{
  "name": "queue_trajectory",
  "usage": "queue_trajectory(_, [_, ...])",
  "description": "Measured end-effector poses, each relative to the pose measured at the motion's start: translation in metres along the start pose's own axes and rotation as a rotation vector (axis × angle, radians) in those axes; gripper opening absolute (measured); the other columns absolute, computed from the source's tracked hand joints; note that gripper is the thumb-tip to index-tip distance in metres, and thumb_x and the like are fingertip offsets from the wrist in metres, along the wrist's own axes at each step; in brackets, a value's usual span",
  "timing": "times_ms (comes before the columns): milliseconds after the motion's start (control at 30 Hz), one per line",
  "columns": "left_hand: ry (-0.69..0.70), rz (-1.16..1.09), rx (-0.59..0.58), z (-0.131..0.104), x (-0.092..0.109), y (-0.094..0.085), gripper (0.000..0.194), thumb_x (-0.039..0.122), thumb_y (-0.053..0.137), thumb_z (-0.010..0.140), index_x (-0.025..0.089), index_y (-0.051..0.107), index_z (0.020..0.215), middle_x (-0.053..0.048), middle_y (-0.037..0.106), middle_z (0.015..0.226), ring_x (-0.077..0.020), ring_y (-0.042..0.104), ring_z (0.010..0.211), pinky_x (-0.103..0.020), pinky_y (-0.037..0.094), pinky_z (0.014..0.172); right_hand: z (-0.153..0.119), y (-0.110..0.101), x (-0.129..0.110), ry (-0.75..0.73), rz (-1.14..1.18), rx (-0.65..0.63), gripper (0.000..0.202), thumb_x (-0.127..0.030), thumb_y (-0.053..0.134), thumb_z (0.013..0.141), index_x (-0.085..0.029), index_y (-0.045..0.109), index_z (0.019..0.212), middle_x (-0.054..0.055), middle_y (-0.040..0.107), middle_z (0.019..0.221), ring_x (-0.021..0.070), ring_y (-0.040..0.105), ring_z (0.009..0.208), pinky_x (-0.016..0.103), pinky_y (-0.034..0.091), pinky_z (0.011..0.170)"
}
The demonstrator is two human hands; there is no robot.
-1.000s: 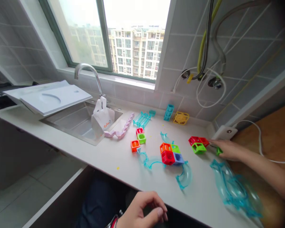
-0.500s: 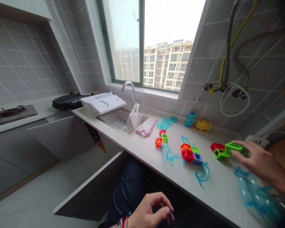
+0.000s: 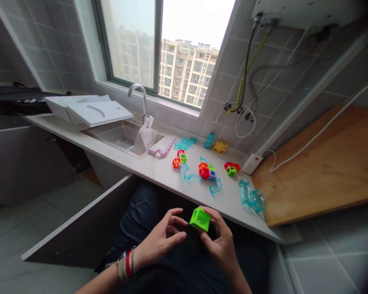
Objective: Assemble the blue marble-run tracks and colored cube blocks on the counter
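Observation:
My right hand holds a bright green plastic toy block with round openings, in front of the counter's edge and over my lap. Just left of it, my left hand is empty, fingers apart and curved toward the block without visibly touching it. On the counter, a red and green block cluster lies to the right. Nearer the middle is a cluster of red, green and blue blocks. A smaller group of orange, green and red blocks sits left of that.
Clear blue track pieces lie at the counter's right end. A yellow block and a teal piece stand by the wall. Left are a pink zigzag piece, the sink with a faucet, and white packaging.
My right hand has lifted the green block off the cluster at the right and brought it over my lap. My left hand has opened and come up beside it. The view has shifted right.

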State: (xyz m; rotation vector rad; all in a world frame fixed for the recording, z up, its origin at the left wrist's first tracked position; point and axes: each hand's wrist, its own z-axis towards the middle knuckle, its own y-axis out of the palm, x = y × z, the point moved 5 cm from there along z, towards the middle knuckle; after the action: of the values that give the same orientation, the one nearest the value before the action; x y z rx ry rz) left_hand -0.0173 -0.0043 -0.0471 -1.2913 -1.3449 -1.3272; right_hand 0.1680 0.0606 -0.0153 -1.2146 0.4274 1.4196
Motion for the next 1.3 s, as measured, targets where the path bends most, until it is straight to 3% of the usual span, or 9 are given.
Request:
queue_trajectory(100, [0.053,-0.067,-0.093,-0.004,0.012,0.007,0.069,0.03,0.072,0.09,0.027,0.034,0.148,-0.009,0.062,0.126,-0.0193,0.066,0.101,-0.039,0.05,0.093,-0.007,0.017,-0.03,-0.133,0.038,-0.027,0.056,-0.011,0.065,0.085,-0.029,0.057,0.136,0.008,0.065,0.132,0.0279,0.062,0.124,0.045,0.051,0.106])
queue_trajectory(233, [0.135,-0.021,-0.151,-0.015,0.037,0.015,0.062,0.029,0.073,0.09,0.025,0.043,0.143,-0.011,0.063,0.129,-0.0265,0.064,0.117,-0.043,0.049,0.101,-0.015,0.022,-0.052,-0.229,0.08,-0.014,0.063,-0.005,0.061,0.083,-0.031,0.054,0.139,0.007,0.064,0.134,0.028,0.06,0.127,0.048,0.05,0.109])
queue_trajectory(367, [0.199,0.119,-0.047,-0.026,0.049,0.012,0.048,0.031,0.075,0.088,0.023,0.054,0.13,-0.009,0.066,0.121,-0.025,0.067,0.109,-0.036,0.052,0.09,-0.023,0.026,-0.053,-0.187,0.138,-0.006,0.059,-0.008,0.063,0.085,-0.03,0.055,0.14,0.009,0.059,0.143,0.0295,0.056,0.134,0.051,0.049,0.111])
queue_trajectory(500, [0.299,0.196,0.111,-0.038,0.054,0.005,0.04,0.029,0.078,0.085,0.025,0.056,0.118,-0.01,0.054,0.143,-0.0256,0.062,0.118,-0.033,0.053,0.09,-0.033,0.03,-0.049,-0.095,0.155,0.108,0.045,-0.017,0.063,0.091,-0.029,0.059,0.134,0.011,0.055,0.145,0.0296,0.056,0.132,0.047,0.055,0.102])
queue_trajectory(667, [0.333,0.171,0.162,-0.043,0.053,0.0,0.036,0.026,0.075,0.087,0.025,0.053,0.115,-0.01,0.052,0.148,-0.0255,0.061,0.123,-0.034,0.051,0.098,-0.043,0.035,-0.049,-0.072,0.078,0.139,0.038,-0.018,0.064,0.091,-0.03,0.062,0.128,0.01,0.057,0.138,0.0281,0.059,0.124,0.042,0.059,0.091])
queue_trajectory(900, [0.149,-0.031,0.164,-0.03,0.032,-0.009,0.045,0.036,0.077,0.085,0.024,0.048,0.118,-0.012,0.067,0.133,-0.0245,0.068,0.111,-0.032,0.053,0.094,-0.041,0.023,-0.037,-0.043,0.052,0.167,0.031,-0.02,0.061,0.093,-0.028,0.065,0.122,0.009,0.059,0.134,0.0256,0.061,0.12,0.039,0.058,0.089])
queue_trajectory(1067, [0.09,-0.077,0.151,-0.027,0.021,-0.011,0.048,0.045,0.078,0.082,0.023,0.053,0.117,-0.011,0.073,0.119,-0.0261,0.07,0.104,-0.032,0.055,0.089,0.006,-0.021,0.017,0.063,-0.131,0.281,0.024,-0.031,0.057,0.096,-0.022,0.068,0.115,0.01,0.065,0.127,0.0232,0.066,0.112,0.034,0.058,0.086])
queue_trajectory(1233, [0.026,-0.162,0.193,-0.025,0.015,-0.012,0.053,0.055,0.076,0.079,0.022,0.057,0.115,-0.007,0.077,0.097,-0.0231,0.072,0.081,-0.033,0.056,0.077,0.108,-0.079,0.088,0.254,-0.443,0.347,0.029,-0.029,0.048,0.102,-0.013,0.065,0.12,0.013,0.068,0.121,0.0224,0.066,0.111,0.037,0.057,0.093])
queue_trajectory(1300, [0.016,-0.168,0.197,-0.025,0.015,-0.013,0.054,0.058,0.075,0.079,0.022,0.058,0.114,-0.006,0.077,0.093,-0.0216,0.07,0.076,-0.032,0.055,0.074,0.15,-0.096,0.112,0.331,-0.549,0.336,0.027,-0.03,0.055,0.102,-0.015,0.063,0.124,0.012,0.066,0.125,0.023,0.065,0.111,0.041,0.056,0.094])
